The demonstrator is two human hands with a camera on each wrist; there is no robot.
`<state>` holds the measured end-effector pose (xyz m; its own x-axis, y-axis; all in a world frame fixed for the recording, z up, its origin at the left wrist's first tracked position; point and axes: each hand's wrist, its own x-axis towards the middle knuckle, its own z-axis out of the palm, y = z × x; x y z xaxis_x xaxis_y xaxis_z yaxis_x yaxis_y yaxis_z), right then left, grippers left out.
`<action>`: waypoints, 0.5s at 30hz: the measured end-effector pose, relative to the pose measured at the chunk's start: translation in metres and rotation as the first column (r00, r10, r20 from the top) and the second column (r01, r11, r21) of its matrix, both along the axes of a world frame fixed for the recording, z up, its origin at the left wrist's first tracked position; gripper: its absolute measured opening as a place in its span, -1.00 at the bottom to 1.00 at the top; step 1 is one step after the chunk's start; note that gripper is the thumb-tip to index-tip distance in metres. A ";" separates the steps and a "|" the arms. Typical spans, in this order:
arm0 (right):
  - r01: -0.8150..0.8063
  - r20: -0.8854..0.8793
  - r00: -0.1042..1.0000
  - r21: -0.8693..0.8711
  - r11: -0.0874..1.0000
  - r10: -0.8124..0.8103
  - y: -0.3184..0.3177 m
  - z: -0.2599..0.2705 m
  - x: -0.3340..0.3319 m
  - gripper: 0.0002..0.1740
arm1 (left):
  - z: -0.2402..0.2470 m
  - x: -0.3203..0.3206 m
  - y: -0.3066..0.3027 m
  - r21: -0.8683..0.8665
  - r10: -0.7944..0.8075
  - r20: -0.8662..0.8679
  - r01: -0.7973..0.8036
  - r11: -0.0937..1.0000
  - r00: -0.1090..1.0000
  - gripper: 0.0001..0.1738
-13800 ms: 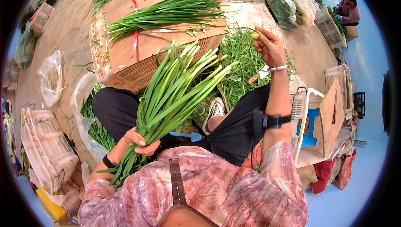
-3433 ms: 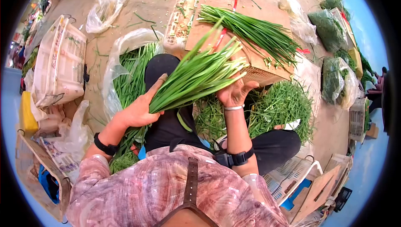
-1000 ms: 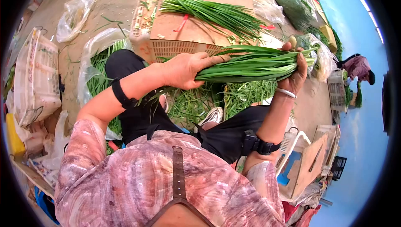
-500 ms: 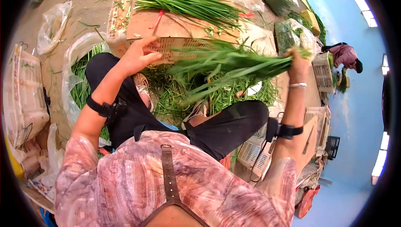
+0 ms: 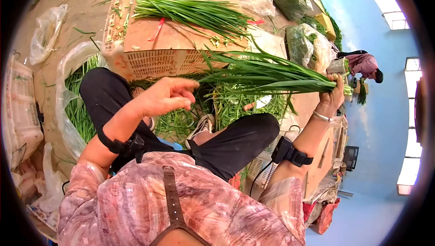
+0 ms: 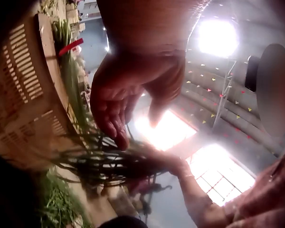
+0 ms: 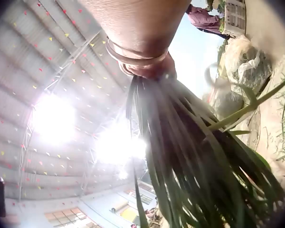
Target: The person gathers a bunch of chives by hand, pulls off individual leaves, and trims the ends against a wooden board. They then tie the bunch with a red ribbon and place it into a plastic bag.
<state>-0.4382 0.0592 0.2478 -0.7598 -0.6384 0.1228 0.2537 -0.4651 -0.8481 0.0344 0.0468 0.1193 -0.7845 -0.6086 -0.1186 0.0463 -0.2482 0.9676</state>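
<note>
The right hand (image 5: 333, 96) holds the bunch of greens (image 5: 267, 74) by its root end alone, level in the air; the left hand (image 5: 165, 99) is loose and empty near the leaf tips; with such a one-sided grip, I think some stalks may slide out onto the floor (image 5: 77, 15).

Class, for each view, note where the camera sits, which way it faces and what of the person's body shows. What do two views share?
Head: worn on the head, facing down; shows legs, empty left hand, right hand gripping the bunch of greens.
Left wrist: on that wrist, facing upward; shows the left hand's palm and fingers.
Right wrist: on that wrist, facing up at the roof; shows the wrist and bracelet.
Shared: every view shows the bunch of greens.
</note>
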 end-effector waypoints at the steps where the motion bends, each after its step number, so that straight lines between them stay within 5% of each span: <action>1: 0.014 0.057 0.998 0.001 1.000 -0.014 0.004 -0.001 -0.010 -0.84 | -0.005 -0.004 0.005 0.055 -0.051 0.000 0.051 0.997 0.999 -0.50; 5: -0.106 0.196 0.976 0.035 0.994 0.097 0.040 -0.008 -0.038 -0.84 | -0.025 -0.013 0.017 0.025 -0.127 -0.017 0.128 0.991 0.992 -0.52; 8: 0.054 0.182 0.980 0.125 0.991 -0.076 0.067 -0.028 -0.060 -0.83 | -0.033 -0.014 0.019 0.022 -0.143 0.075 0.142 0.990 0.987 -0.53; 9: -0.070 0.248 0.967 0.047 0.996 0.056 0.079 -0.046 -0.092 -0.84 | -0.032 -0.014 0.018 0.019 -0.139 0.072 0.138 0.990 0.988 -0.53; 13: 0.156 0.273 0.938 0.219 0.963 -0.214 0.103 -0.055 -0.044 -0.89 | -0.027 -0.015 0.011 0.064 0.035 0.074 -0.040 0.997 0.997 -0.56; 15: 0.095 0.325 0.935 0.154 0.983 -0.142 0.122 -0.077 -0.054 -0.86 | -0.036 -0.018 0.005 0.256 0.114 0.014 -0.113 0.960 0.993 -0.53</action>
